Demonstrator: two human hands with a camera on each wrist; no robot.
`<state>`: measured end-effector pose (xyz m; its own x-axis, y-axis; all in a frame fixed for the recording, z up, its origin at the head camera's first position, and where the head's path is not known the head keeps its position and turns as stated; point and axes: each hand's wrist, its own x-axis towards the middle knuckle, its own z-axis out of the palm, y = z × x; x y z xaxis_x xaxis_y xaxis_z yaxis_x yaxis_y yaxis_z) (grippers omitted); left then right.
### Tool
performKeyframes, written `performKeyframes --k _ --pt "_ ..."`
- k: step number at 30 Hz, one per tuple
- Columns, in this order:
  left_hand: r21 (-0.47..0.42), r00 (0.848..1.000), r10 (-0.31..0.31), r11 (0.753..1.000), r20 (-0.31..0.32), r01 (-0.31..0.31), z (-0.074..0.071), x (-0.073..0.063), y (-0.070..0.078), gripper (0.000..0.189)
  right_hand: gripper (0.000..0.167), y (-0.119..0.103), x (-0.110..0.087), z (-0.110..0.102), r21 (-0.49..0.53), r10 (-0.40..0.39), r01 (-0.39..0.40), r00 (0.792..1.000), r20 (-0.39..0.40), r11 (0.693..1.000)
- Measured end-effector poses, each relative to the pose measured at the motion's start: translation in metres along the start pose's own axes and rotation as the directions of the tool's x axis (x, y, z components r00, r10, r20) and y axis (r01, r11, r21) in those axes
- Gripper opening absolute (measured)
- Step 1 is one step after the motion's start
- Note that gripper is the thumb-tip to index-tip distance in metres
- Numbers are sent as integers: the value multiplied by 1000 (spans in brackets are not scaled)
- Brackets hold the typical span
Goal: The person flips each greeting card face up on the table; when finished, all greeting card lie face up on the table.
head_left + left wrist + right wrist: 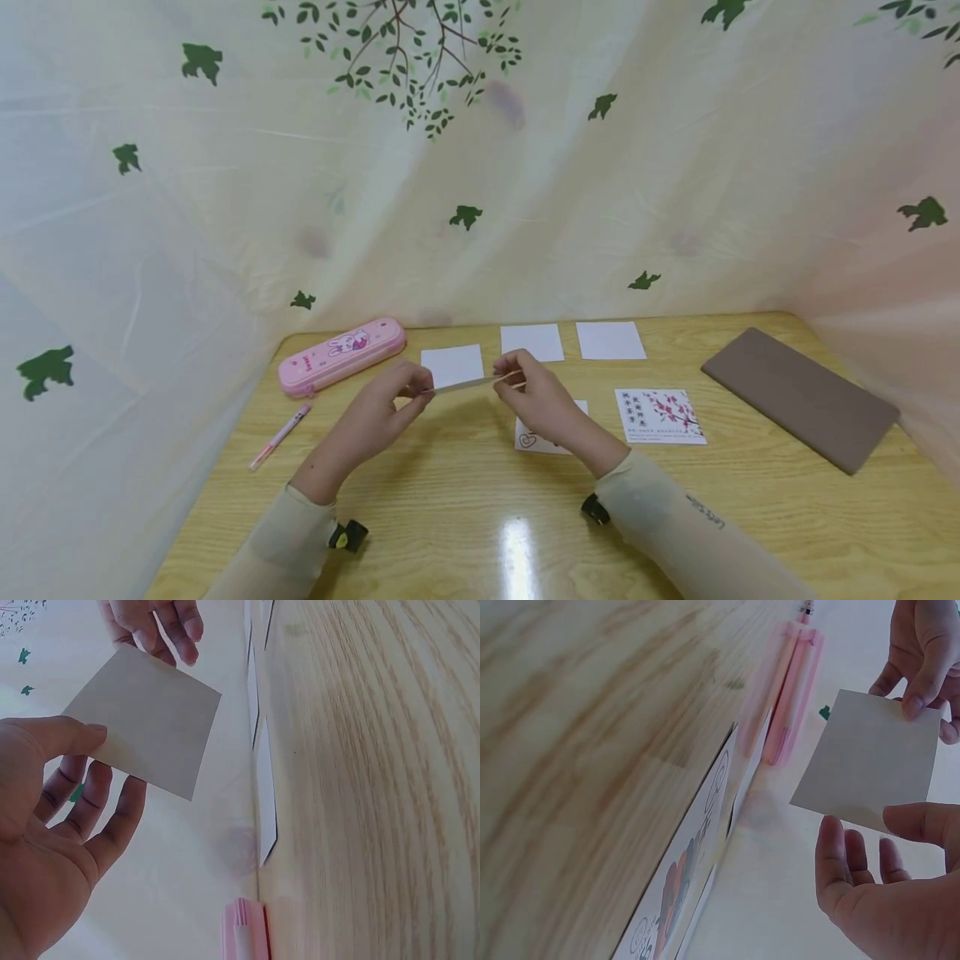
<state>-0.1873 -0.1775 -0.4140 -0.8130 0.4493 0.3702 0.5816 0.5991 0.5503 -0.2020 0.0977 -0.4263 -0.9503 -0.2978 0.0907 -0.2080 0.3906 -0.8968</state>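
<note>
Above the table, a card (150,724) with a plain grey-white face is held nearly edge-on to the head view. My left hand (386,404) pinches one end, its thumb flat on the face and fingers behind. At the opposite end, my right hand (532,400) has its thumb on the card's edge, with fingers curled beneath. Below the right hand and partly hidden by it lies a card with drawn swirls (536,442); the right wrist view also shows coloured shapes on it. Just behind the held card, a blank white card (452,350) lies on the table.
Two more white cards (532,342) (611,341) lie along the back. A blossom-printed card (660,417) is right of the hands, and a flat brown rectangular object (798,400) farther right. At left are a pink pencil case (341,354) and a pink pen (279,436). A patterned curtain (540,208) hangs behind.
</note>
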Motion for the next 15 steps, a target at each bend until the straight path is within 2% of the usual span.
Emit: performKeyframes --k 5,11,15 --pt "20 998 38 999 -47 -37 -2 0 1 16 40 0 -1 -3 39 67 -68 997 28 997" --pt "43 992 85 996 -90 -82 -2 -1 2 16 31 2 -2 -5 130 158 -169 983 93 977" --pt "56 989 103 994 -107 -98 -3 -1 3 17 30 3 -1 -4 176 190 -212 973 131 961"
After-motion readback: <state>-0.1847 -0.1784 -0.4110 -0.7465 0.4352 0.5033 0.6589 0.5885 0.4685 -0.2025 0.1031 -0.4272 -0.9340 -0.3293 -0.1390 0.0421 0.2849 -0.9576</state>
